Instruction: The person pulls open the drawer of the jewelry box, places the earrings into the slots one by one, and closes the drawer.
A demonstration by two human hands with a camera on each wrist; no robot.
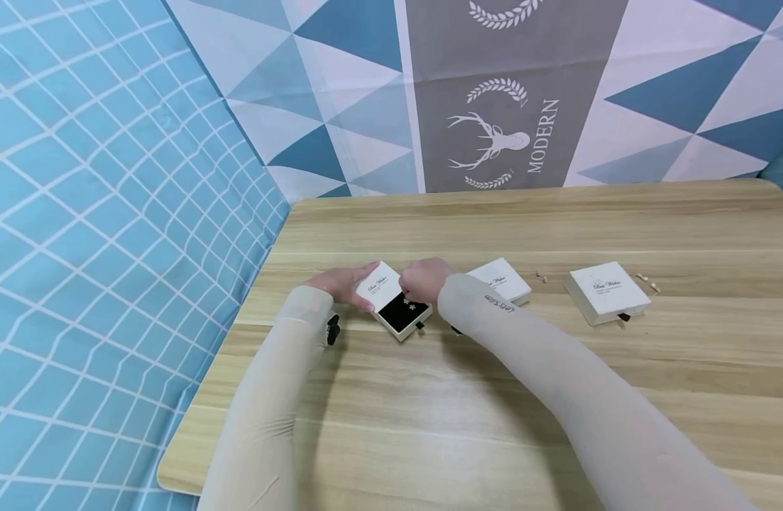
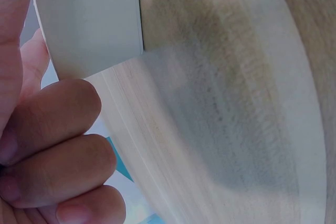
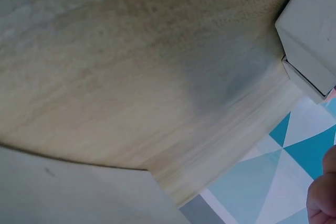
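Note:
A white "Best Wishes" jewelry box (image 1: 380,284) stands at an angle on the table, its black-lined drawer (image 1: 396,316) partly out. My left hand (image 1: 343,282) grips the box's outer sleeve, thumb and fingers on opposite sides. In the left wrist view the box's plain side (image 2: 89,19) rises beside curled fingers (image 2: 58,108). My right hand (image 1: 424,279) is over the drawer's far right side with its fingers bent down. Small flower-shaped earrings (image 1: 409,304) show on the black lining just below it. I cannot tell whether the right fingertips pinch anything.
A second white box (image 1: 502,279) is partly hidden behind the right forearm. Farther right stands a third box (image 1: 610,291) with a black pull tab. Small jewelry pieces (image 1: 541,277) lie between these boxes, and a beaded piece (image 1: 648,284) lies right of the third. Blue checked cloth (image 1: 110,213) borders the left side.

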